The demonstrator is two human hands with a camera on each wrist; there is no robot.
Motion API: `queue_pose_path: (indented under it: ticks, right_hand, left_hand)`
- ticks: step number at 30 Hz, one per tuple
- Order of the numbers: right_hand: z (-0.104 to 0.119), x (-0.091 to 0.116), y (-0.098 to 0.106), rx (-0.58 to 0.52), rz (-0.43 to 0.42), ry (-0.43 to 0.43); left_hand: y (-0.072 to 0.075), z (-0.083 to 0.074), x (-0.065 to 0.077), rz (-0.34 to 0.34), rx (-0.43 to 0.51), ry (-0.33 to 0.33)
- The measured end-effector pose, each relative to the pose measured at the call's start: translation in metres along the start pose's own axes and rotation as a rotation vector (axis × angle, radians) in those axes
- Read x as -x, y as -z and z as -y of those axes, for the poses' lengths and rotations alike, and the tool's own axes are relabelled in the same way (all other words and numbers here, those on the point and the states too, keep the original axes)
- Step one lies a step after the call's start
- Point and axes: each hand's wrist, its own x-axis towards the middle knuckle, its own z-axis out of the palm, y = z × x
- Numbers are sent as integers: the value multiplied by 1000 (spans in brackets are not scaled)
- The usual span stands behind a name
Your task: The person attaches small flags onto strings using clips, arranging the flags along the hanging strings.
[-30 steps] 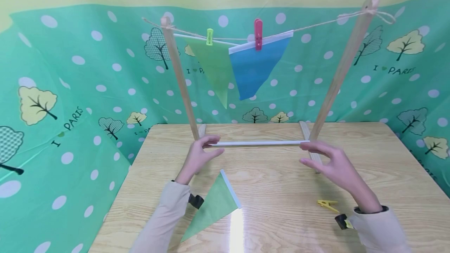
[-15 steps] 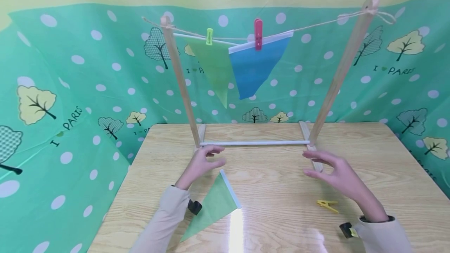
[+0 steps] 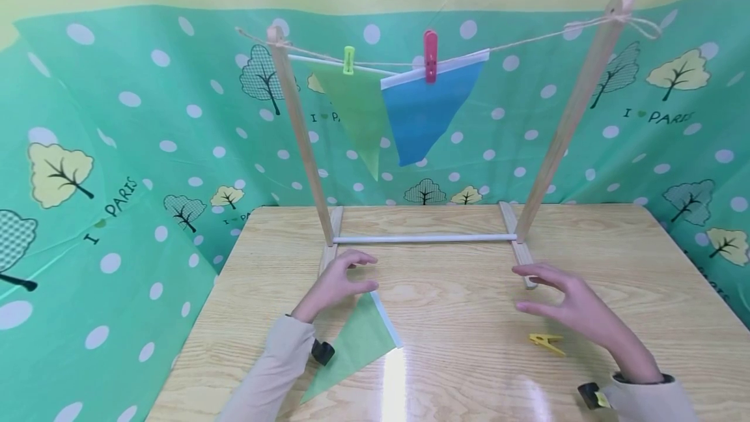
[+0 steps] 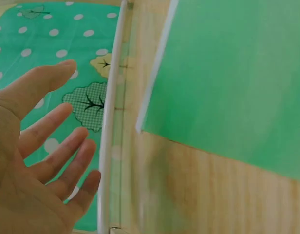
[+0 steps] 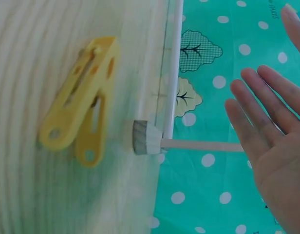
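My left hand (image 3: 336, 282) hovers by the upper corner of a green pennant (image 3: 354, 350) with a white top strip, lying on the table. In the left wrist view its fingers are loosely bent and hold nothing. Behind a yellow clothespin (image 3: 546, 342) on the table, my right hand (image 3: 565, 298) hangs relaxed, also holding nothing. Farther back, a string (image 3: 527, 39) bears a second green pennant (image 3: 357, 109), pinned by a light green clothespin (image 3: 349, 60). Beside it a blue pennant (image 3: 436, 109) hangs tilted under a pink clothespin (image 3: 430, 57), slightly overlapping the green one.
Two wooden posts carry the string: a left post (image 3: 301, 135) and a right post (image 3: 565, 129). A white rod (image 3: 424, 238) joins their feet low over the wooden table (image 3: 451, 318). Patterned cloth (image 3: 193, 129) surrounds the table at the back and sides.
Both hands have drawn back from the stand's feet toward the wearer, the right one also drifting rightward. Pennants and clothespins have stayed in place.
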Motion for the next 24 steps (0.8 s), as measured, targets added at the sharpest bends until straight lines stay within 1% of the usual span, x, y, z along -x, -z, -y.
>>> queue_pose_path:
  ticks: [5, 9, 12, 15, 19, 21, 24]
  right_hand:
    - [-3, 6, 1, 21, 38, -28]
    - [-8, 9, 2, -2, 53, -25]
    - [-12, 11, 1, -48, 71, -19]
    - [-15, 13, 1, -73, 108, -20]
    - [-17, 17, 4, -57, 155, -55]
    - [-19, 19, 4, -49, 164, -80]
    - [-22, 22, 3, -40, 170, -87]
  left_hand:
    - [-4, 5, 5, 10, -9, 40]
    - [-6, 7, 8, 26, -1, 61]
    - [-8, 10, 8, 34, 6, 53]
    - [-9, 13, 9, 38, 13, 51]
    - [-10, 15, 9, 53, 1, 51]
    - [-10, 16, 10, 59, -11, 42]
    - [-10, 17, 11, 69, -28, 46]
